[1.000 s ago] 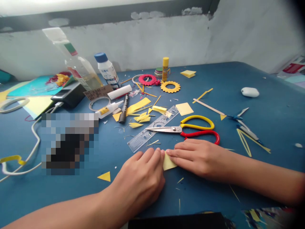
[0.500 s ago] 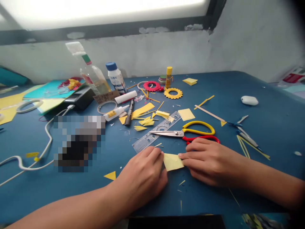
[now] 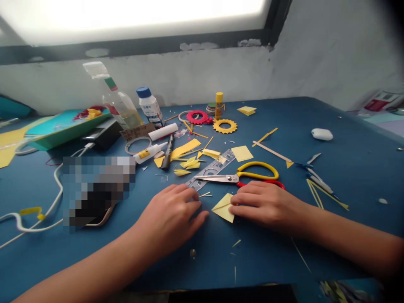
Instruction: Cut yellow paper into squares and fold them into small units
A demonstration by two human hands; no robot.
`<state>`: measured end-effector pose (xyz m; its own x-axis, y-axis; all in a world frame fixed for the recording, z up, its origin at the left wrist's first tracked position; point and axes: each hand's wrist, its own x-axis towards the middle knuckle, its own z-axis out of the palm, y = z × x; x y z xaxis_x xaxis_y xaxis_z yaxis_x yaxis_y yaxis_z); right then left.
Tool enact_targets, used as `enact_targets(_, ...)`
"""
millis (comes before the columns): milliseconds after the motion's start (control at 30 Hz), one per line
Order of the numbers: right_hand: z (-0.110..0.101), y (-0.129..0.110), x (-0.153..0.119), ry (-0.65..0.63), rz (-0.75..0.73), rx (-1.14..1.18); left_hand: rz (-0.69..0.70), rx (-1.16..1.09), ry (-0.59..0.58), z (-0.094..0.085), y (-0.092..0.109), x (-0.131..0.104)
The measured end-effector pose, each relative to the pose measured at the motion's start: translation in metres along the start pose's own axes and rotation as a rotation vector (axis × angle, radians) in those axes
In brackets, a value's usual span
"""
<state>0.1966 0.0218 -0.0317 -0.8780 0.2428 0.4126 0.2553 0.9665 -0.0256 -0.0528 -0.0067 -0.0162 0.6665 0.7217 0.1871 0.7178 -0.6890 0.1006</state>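
A small piece of yellow paper [image 3: 224, 208] lies on the table between my hands, turned cornerwise, with a crease line across it. The fingertips of my right hand [image 3: 263, 206] are closed over its right-hand corner. Apart from the paper, my left hand [image 3: 178, 214] rests to its left, fingers loosely spread and holding nothing. Just beyond, scissors with one yellow and one red handle [image 3: 230, 179] lie with their blades over a clear plastic ruler [image 3: 217, 165]. My right hand partly hides the red handle. Behind them is a square stack of yellow paper [image 3: 242, 153].
Yellow paper scraps [image 3: 189, 164], a black marker [image 3: 168, 152] and a glue bottle [image 3: 150, 153] clutter the middle. A red ring [image 3: 192, 116], a yellow toothed ring [image 3: 225, 131] and a glue stick [image 3: 219, 105] stand behind. A pixelated phone [image 3: 101, 193] and white cable [image 3: 58, 185] are left.
My left hand has let go of the yellow paper and drawn away to the left. The paper has turned cornerwise, while my right hand stays on it. The view has shifted slightly.
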Motion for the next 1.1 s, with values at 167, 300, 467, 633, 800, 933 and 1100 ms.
enact_targets(167,-0.001,0.003,0.001,-0.002,-0.029,-0.002,0.249,-0.171,0.048,0.004,-0.005,0.005)
enact_targets(300,-0.001,0.007,0.002,-0.001,-0.054,0.022,0.414,-0.273,-0.001,0.009,-0.003,0.010)
enact_targets(467,-0.001,0.007,0.001,-0.055,0.031,0.121,0.423,-0.271,-0.047,0.008,-0.004,0.011)
enact_targets(633,-0.001,0.005,0.002,-0.088,0.116,0.244,0.445,-0.306,-0.125,0.002,-0.008,0.010)
enact_targets(800,-0.005,0.009,0.002,-0.174,0.152,0.338,0.419,-0.383,-0.149,-0.001,-0.010,0.011)
enact_targets(933,-0.006,0.012,0.002,-0.175,0.098,0.293,0.376,-0.429,-0.150,0.000,-0.011,0.012)
enact_targets(1100,-0.005,0.011,0.000,-0.122,0.057,0.215,0.392,-0.394,-0.143,0.001,-0.010,0.012)
